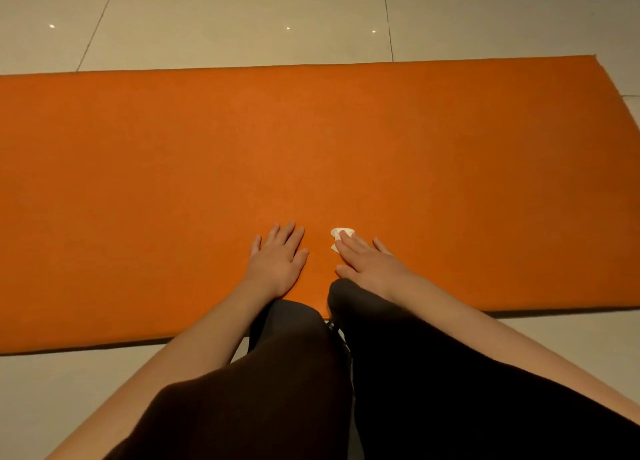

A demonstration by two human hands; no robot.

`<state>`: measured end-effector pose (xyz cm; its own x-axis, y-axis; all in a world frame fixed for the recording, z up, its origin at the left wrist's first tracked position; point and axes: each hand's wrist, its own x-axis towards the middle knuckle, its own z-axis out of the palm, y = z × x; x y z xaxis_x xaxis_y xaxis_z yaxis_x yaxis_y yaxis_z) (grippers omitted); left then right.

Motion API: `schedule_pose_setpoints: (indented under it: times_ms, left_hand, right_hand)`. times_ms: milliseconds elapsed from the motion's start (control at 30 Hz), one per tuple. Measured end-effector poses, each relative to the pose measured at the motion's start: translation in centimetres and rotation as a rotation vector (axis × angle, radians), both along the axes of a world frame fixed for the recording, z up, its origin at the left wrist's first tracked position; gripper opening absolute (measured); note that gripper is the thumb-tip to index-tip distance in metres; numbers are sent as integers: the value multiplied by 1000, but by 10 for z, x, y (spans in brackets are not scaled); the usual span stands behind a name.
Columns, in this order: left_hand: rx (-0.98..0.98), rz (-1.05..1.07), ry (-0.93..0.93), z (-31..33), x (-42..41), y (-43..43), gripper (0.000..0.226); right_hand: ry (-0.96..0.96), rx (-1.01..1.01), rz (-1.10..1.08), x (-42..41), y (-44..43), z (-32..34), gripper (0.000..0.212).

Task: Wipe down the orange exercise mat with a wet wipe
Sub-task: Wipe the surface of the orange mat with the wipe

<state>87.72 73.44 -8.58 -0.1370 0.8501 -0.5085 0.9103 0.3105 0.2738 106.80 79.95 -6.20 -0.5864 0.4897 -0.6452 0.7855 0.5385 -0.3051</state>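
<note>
So, counting from biggest down: one tiled floor, one orange exercise mat, two legs in dark trousers, two bare hands and one little white wet wipe. That's the whole lot.

The mat is lying flat on the floor, running left to right across the view, with its right end showing and its left end running out of the picture. The person is kneeling or crouching at the near edge, and both knees are poking onto the mat.

The left hand is lying palm down on the mat, fingers straight and slightly spread, not holding anything. The right hand is just beside it, also palm down, with straight fingers pressing the wipe flat against the mat. Most of the wipe is sitting hidden under those fingers, only a bit is peeking out past the fingertips. The two hands are sitting near each other but not touching, both close to the near edge.

The floor is looking like big pale glossy tiles with thin dark joints, and three small light spots are reflecting in it beyond the mat.
</note>
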Motion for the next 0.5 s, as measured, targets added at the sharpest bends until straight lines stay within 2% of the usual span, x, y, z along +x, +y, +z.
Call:
schedule_pose_setpoints:
  times_ms: [100, 300, 433, 500]
  left_hand:
    - [2, -2, -9, 1, -1, -1, 55]
    - [32, -25, 8, 12, -6, 3, 54]
    - [-19, -92, -24, 26, -19, 5, 53]
    - [-33, -126, -2, 29, -29, 1, 54]
  right_hand:
    - [-53, 65, 56, 5, 6, -11, 59]
    - [-62, 67, -90, -13, 7, -10, 58]
    - [-24, 105, 11, 3, -1, -23, 63]
    - [8, 85, 7, 8, 2, -20, 57]
